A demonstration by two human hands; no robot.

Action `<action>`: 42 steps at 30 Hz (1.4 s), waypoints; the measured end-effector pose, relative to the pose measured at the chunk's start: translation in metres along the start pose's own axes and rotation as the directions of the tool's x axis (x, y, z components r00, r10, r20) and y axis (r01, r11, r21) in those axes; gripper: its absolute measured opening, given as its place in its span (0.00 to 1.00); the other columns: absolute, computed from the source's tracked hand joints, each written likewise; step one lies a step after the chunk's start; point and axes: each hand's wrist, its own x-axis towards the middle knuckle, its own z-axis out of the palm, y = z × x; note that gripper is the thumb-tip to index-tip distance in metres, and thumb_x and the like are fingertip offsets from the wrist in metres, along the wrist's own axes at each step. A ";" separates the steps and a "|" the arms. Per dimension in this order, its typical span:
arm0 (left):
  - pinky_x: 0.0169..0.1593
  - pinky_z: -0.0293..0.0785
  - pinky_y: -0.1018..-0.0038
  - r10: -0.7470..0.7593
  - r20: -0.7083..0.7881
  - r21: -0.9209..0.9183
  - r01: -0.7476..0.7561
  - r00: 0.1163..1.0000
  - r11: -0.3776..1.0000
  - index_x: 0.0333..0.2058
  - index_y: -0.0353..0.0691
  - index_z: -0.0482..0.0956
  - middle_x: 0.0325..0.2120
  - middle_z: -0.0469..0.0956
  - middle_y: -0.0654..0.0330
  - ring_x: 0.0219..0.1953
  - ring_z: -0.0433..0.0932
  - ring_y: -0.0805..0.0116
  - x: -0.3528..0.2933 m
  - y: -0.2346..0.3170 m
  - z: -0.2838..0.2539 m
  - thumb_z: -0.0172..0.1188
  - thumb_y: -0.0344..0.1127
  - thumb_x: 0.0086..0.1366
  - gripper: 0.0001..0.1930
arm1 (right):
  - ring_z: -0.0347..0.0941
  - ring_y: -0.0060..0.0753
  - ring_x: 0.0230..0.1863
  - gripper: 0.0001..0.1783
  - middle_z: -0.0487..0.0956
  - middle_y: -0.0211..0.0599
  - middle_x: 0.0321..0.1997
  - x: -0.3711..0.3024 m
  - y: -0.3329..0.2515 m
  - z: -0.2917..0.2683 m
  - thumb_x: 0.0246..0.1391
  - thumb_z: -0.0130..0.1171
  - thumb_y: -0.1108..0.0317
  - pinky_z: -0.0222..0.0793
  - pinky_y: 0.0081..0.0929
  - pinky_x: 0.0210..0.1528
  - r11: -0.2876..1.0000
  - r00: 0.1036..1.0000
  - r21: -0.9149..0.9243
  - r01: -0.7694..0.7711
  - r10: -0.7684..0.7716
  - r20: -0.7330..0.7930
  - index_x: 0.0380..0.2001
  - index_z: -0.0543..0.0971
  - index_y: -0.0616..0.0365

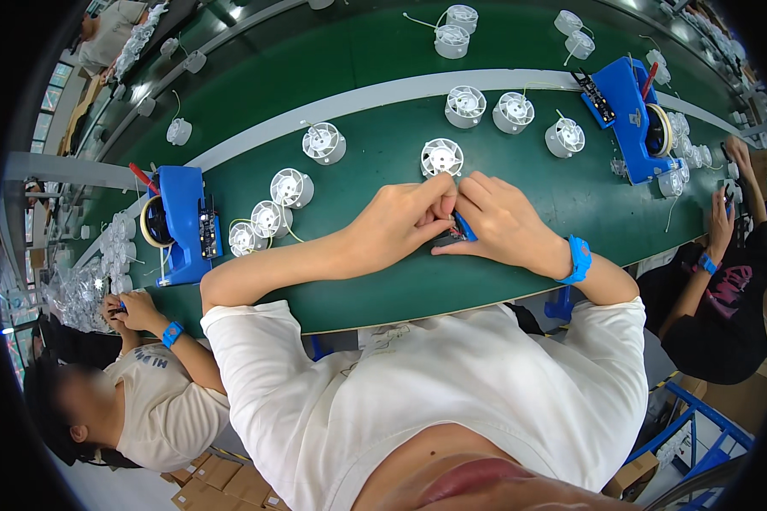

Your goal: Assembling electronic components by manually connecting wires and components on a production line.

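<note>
My left hand [405, 213] and my right hand [504, 223] meet over the near middle of the green table. Between the fingers of my right hand is a small black-and-blue part [464, 226], with a bit of red showing on it. The fingertips of my left hand are pinched together against its near side; what they grip there is too small to make out. Just beyond my fingers stands a round white fan housing [442, 158] with a spoked top. Most of the small part is covered by my fingers.
More white fan housings [324, 143], some trailing wires, stand across the table [375, 298]. Blue stands with reels flank me, one left [179, 226] and one right [635, 119]. A grey rail [366, 95] crosses beyond. Co-workers sit on both sides, their hands on small parts.
</note>
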 end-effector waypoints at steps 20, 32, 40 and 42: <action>0.59 0.60 0.63 0.119 -0.285 0.272 -0.038 0.951 0.961 0.55 0.38 0.66 0.51 0.69 0.53 0.55 0.64 0.52 0.013 -0.065 0.014 0.68 0.32 0.52 0.31 | 0.71 0.41 0.30 0.26 0.71 0.39 0.31 -0.004 0.007 0.007 0.30 0.78 0.55 0.70 0.33 0.31 0.967 0.999 0.254 -0.020 0.030 -0.033 0.26 0.76 0.62; 0.57 0.60 0.60 0.160 -0.250 0.361 -0.061 0.955 0.931 0.56 0.39 0.66 0.50 0.70 0.52 0.54 0.64 0.51 0.010 -0.065 0.015 0.68 0.36 0.55 0.31 | 0.71 0.41 0.30 0.26 0.71 0.38 0.30 -0.009 0.011 0.012 0.31 0.78 0.55 0.70 0.33 0.31 0.958 0.997 0.279 -0.068 0.072 -0.006 0.25 0.76 0.62; 0.57 0.60 0.59 0.163 -0.238 0.400 -0.056 0.958 0.915 0.56 0.38 0.64 0.50 0.70 0.51 0.53 0.65 0.50 0.010 -0.066 0.015 0.67 0.37 0.55 0.32 | 0.72 0.38 0.29 0.24 0.70 0.36 0.29 -0.010 0.011 0.003 0.32 0.78 0.55 0.70 0.32 0.30 0.925 0.990 0.366 -0.102 0.059 0.125 0.24 0.77 0.61; 0.56 0.60 0.59 0.149 -0.233 0.427 -0.037 0.961 0.903 0.57 0.38 0.64 0.49 0.70 0.51 0.53 0.65 0.50 0.009 -0.066 0.014 0.67 0.36 0.55 0.32 | 0.72 0.37 0.27 0.21 0.72 0.34 0.28 -0.009 0.006 -0.004 0.34 0.77 0.56 0.69 0.30 0.29 0.848 0.967 0.507 -0.153 0.022 0.255 0.22 0.78 0.61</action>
